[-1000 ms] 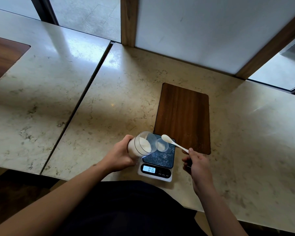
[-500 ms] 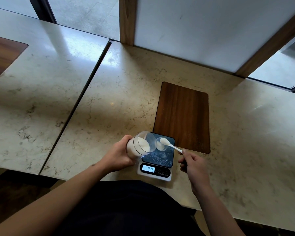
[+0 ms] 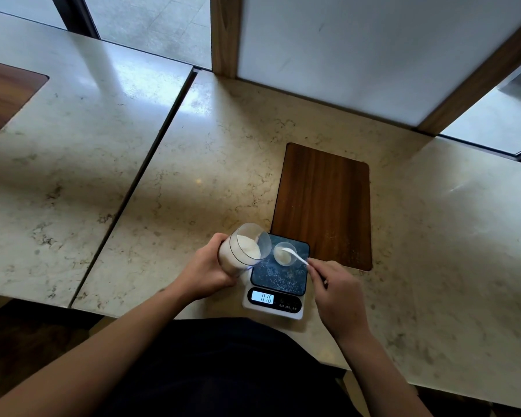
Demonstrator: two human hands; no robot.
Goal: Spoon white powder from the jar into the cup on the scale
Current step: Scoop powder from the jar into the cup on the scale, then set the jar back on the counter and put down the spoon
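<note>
My left hand [image 3: 206, 270] grips a clear jar [image 3: 243, 250] of white powder, tilted with its mouth toward the right, beside the scale's left edge. A small clear cup [image 3: 284, 253] holding some white powder stands on the dark platform of the scale [image 3: 278, 278]. My right hand [image 3: 339, 291] pinches the handle of a white spoon [image 3: 295, 255], whose bowl dips into the cup. The scale's lit display [image 3: 263, 297] reads about 016.
The scale sits near the front edge of a marble table [image 3: 193, 182]. A dark wooden board [image 3: 324, 203] lies just behind the scale. A gap separates a second marble table [image 3: 57, 139] on the left. A wall panel and wooden posts stand at the back.
The spoon has moved left and down from above the scale's right side into the cup. My right hand followed it. The jar stays tilted in my left hand.
</note>
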